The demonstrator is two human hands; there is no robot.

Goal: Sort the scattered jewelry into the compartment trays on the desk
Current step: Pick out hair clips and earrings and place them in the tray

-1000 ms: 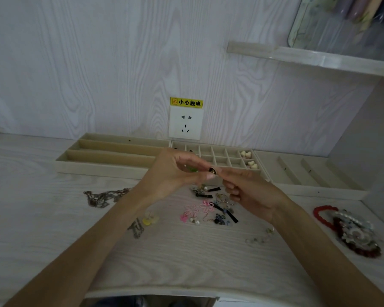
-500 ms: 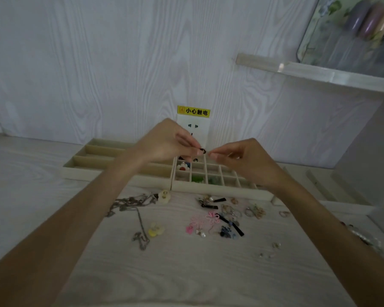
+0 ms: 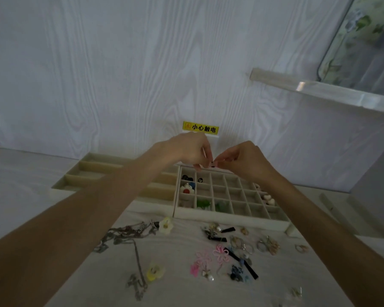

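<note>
Head view shows left hand (image 3: 186, 149) and right hand (image 3: 242, 158) together pinching a small black piece (image 3: 212, 166) above the grid tray (image 3: 231, 219). Better lower it into one compartment before letting go.

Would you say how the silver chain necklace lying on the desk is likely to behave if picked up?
The silver chain necklace lies in loose tangled loops, so it is probably floppy and would dangle. Its bunched strands may snag together.
</note>
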